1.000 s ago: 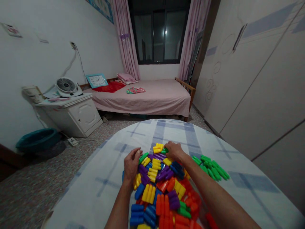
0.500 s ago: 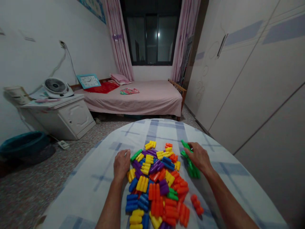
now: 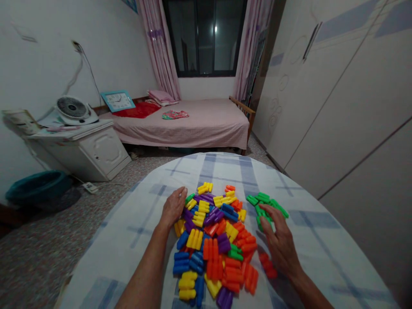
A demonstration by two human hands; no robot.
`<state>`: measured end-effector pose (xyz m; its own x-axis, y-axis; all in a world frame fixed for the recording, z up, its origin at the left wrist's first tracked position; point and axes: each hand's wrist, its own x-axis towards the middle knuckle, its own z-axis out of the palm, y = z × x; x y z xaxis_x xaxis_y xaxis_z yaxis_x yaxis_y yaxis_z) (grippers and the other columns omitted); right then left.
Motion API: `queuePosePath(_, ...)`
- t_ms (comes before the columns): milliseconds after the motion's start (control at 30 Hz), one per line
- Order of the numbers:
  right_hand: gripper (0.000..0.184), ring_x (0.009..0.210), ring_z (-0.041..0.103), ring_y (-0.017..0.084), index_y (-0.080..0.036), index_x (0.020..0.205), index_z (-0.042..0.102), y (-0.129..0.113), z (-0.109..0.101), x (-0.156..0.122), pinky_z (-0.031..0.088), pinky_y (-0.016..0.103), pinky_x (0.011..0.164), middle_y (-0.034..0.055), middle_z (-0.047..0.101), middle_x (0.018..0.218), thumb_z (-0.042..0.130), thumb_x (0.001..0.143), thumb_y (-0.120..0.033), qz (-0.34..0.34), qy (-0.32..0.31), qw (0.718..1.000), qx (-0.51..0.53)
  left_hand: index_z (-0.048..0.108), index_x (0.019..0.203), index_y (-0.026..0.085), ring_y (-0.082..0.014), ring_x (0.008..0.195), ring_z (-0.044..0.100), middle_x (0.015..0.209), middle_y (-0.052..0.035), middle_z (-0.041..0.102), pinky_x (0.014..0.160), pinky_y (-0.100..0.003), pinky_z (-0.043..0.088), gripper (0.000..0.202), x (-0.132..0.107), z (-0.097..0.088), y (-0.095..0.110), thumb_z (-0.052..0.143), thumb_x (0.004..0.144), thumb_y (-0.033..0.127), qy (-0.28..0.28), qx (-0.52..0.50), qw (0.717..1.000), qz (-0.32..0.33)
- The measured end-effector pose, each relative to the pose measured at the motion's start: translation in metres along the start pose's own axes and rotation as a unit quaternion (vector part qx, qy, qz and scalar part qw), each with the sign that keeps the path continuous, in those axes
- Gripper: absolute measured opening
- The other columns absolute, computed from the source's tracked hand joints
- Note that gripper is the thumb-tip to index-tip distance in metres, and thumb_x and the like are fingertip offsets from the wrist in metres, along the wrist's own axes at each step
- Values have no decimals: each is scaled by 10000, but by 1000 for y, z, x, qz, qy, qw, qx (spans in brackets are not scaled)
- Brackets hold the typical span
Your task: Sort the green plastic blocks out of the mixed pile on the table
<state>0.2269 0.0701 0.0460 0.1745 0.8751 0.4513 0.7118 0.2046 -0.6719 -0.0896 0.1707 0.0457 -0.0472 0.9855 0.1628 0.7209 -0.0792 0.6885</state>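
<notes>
A large heap of colourful ribbed plastic building blocks (image 3: 212, 240) in yellow, orange, blue, purple and green covers the middle of the tablecloth. My left hand (image 3: 174, 207) rests at the heap's left edge, fingers together, close to a small green block (image 3: 189, 198), holding nothing I can see. To the right of the heap lies a loose cluster of green blocks (image 3: 264, 207). My right hand (image 3: 280, 246) hovers just below that cluster with its fingers spread and empty, near a few orange blocks (image 3: 267, 265).
The round table's blue-and-white checked cloth (image 3: 128, 262) hangs over its edges. Beyond it stand a pink-covered bed (image 3: 193, 126), a white bedside cabinet (image 3: 96, 152) with a fan (image 3: 74, 110), and a teal basin (image 3: 38, 186). Tall wardrobe doors (image 3: 341, 107) fill the right side.
My right hand has let go of the green blocks, which now lie spread beside the heap, and has moved nearer me. My left hand has shifted slightly right. The view has tilted slightly.
</notes>
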Motion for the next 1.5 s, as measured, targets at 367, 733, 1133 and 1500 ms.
queuePosePath(367, 547, 1359, 318, 200, -206, 1370, 404, -12, 49, -40, 221, 418, 1155, 77, 375, 1466, 356, 910, -496, 145, -70, 975, 156, 649, 1080, 149, -244, 1095, 579, 1135, -100, 666, 972, -362, 420, 547, -23, 10, -11, 335, 881, 549, 28, -156, 987, -24)
queuePosePath(733, 459, 1291, 419, 253, -201, 1261, 531, -7, 49, 18, 313, 483, 1096, 109, 510, 1353, 479, 853, -405, 3, -85, 994, 63, 641, 1140, 160, -237, 1149, 563, 1234, -95, 624, 959, -328, 430, 516, -36, 7, -23, 451, 860, 549, 76, -299, 948, -79)
queuePosePath(1133, 188, 901, 585, 206, -224, 900, 668, -37, 71, 35, 415, 372, 836, 49, 685, 929, 484, 889, -262, -125, -170, 975, -67, 679, 1063, 137, -216, 964, 628, 1054, -85, 694, 825, -288, 479, 479, -34, 4, -18, 480, 864, 525, 13, -316, 947, -49)
queuePosePath(1500, 356, 1062, 517, 255, -266, 1141, 624, -32, 73, 35, 350, 413, 881, 68, 634, 1118, 597, 791, -209, -134, -228, 953, -147, 694, 1033, 138, -221, 934, 630, 1005, -84, 701, 841, -309, 465, 468, -31, 5, -21, 499, 853, 524, 19, -288, 956, -45)
